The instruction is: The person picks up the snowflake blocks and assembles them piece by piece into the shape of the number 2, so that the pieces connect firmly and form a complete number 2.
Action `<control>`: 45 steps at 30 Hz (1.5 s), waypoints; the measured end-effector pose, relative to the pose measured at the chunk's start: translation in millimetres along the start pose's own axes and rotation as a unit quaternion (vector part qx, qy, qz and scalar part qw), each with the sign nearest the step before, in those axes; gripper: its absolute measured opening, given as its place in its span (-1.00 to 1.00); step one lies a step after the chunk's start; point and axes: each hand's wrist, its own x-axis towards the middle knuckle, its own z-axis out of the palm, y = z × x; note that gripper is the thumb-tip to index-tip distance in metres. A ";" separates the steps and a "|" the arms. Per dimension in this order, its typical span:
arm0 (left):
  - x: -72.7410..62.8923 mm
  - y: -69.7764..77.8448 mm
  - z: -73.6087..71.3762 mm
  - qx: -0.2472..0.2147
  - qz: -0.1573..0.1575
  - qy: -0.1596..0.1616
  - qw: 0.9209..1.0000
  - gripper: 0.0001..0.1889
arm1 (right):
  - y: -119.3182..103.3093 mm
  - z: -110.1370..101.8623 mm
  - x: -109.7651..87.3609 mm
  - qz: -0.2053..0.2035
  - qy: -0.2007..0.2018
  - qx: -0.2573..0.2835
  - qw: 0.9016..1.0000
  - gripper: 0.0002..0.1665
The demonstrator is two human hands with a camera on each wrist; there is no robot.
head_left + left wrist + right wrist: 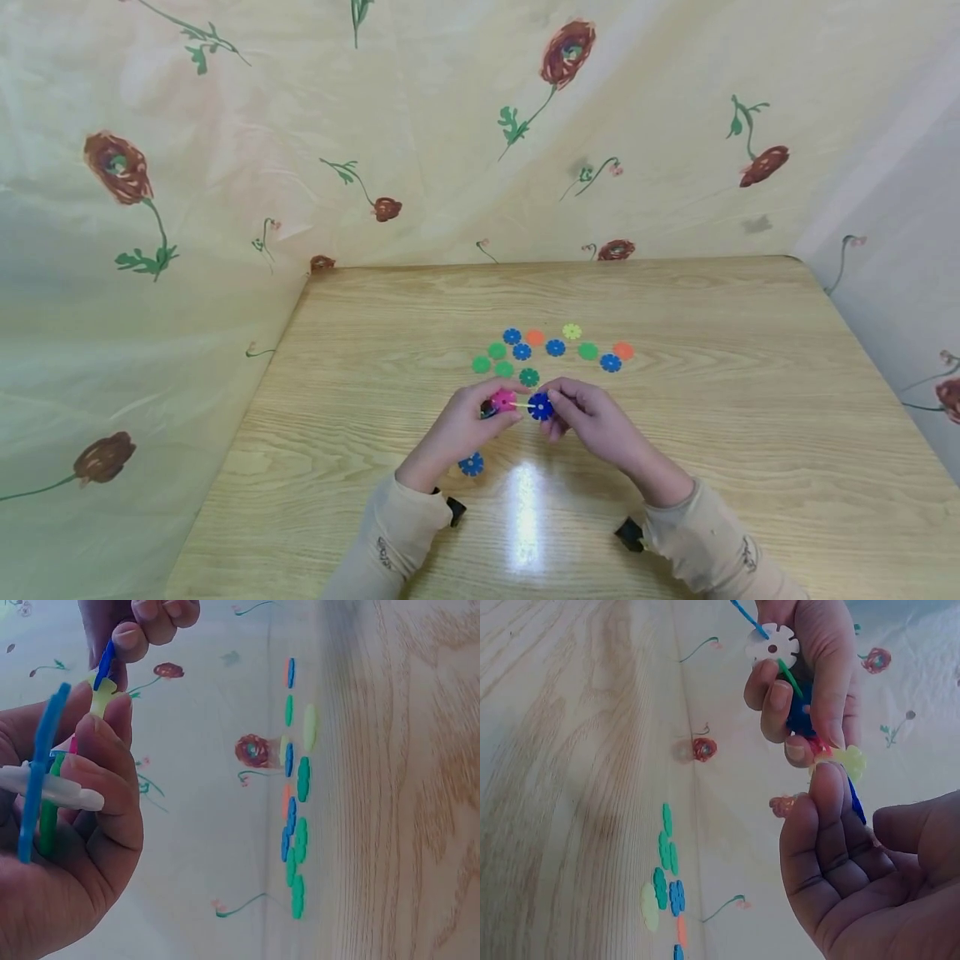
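Note:
My left hand (461, 427) grips a chain of slotted flower-shaped plastic discs. A pink disc (504, 401) shows between its fingers, and a yellow disc (851, 761) sticks out past the fingertips. Farther back in the palm, the left wrist view shows a white disc (79, 796), a light blue disc (43, 750) and a green disc (49, 825). With thumb and fingers my right hand (603, 425) pinches a dark blue disc (540, 407). That disc meets the yellow disc's edge; how deep their slots engage cannot be told.
Several loose discs lie beyond the hands on the wooden table (360, 367), among them a dark green disc (528, 377), an orange disc (623, 351) and a yellow-green disc (572, 332). One blue disc (471, 464) lies beside the left wrist. A flowered curtain (450, 125) surrounds the table.

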 end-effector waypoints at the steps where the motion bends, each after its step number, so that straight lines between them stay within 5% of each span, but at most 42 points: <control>1: -0.4 0.1 -0.6 -0.004 -0.003 0.003 1.000 -0.65 | 0.0 -1.2 0.4 0.000 0.002 0.002 1.000 -0.62; 7: -2.0 0.0 -4.5 -0.030 -0.011 0.015 0.999 -0.66 | 4.0 -10.0 6.9 0.012 0.012 -0.009 1.000 -0.59; 11: -1.6 -1.6 -4.7 -0.046 -0.021 0.018 0.999 -0.67 | 14.7 -14.3 17.7 0.024 0.040 -0.084 0.995 -0.69; 16: -1.9 -1.2 -5.0 -0.067 -0.033 0.019 0.997 -0.68 | 31.4 -16.0 34.0 0.047 0.066 -0.202 0.976 -0.75; 26: -3.2 0.8 -7.3 -0.090 -0.048 0.013 0.995 -0.68 | 43.5 -12.5 56.5 0.082 0.037 -0.346 0.934 -0.55; 34: -2.5 2.5 -9.0 -0.097 -0.059 0.001 0.994 -0.67 | 44.6 -9.2 61.9 0.098 0.029 -0.372 0.923 -0.58; 45: -2.2 2.5 -9.8 -0.110 -0.054 -0.014 0.992 -0.68 | 44.8 -9.4 63.3 0.098 0.020 -0.372 0.923 -0.68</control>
